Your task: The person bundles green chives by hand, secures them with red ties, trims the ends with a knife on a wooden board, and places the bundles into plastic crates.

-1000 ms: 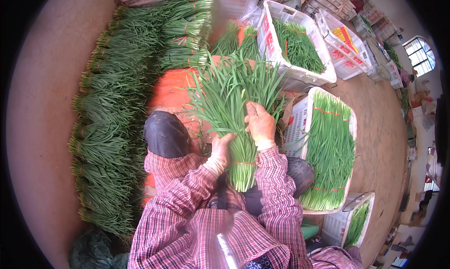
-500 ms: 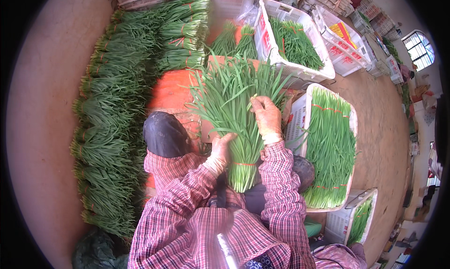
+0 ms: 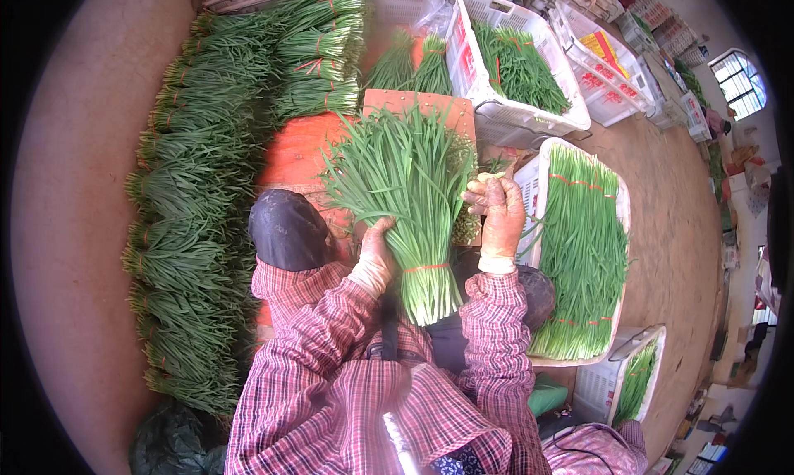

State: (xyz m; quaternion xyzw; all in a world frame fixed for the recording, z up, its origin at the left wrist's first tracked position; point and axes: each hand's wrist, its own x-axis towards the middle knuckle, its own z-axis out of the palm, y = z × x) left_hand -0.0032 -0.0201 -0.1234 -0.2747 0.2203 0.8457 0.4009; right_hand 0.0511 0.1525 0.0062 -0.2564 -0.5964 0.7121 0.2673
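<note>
Work in hand, as judged: cleaning of a leaf bundle (image 3: 413, 186), with poor leaves picked out by hand. The bundle is held tilted over the lap, its pale cut ends toward the person and its green tips lying over the brown board (image 3: 411, 102). An orange band (image 3: 427, 267) is around it above the cut ends.

Condition of hands: the left hand (image 3: 376, 254) is wrapped about the left side of the bundle, above the band. The right hand (image 3: 498, 219) is clear of the bundle, just beyond the board's right edge, thumb and fingers pinching a small yellowish scrap (image 3: 490, 176), apparently a leaf.

The next move would call for letting the scrap go away from the bundle, the left grip kept firm but not crushing.

Surroundings: leaf trimmings (image 3: 465, 157) lie along the board's right side. Two small bundles (image 3: 432, 68) lie beyond its far edge. Stacked bundles (image 3: 186, 227) line the wall at left. A filled crate (image 3: 579, 252) stands near the right hand; its rim and the right knee (image 3: 538, 295) restrict elbow room. A second crate (image 3: 523, 74) stands past the board's far right corner.
</note>
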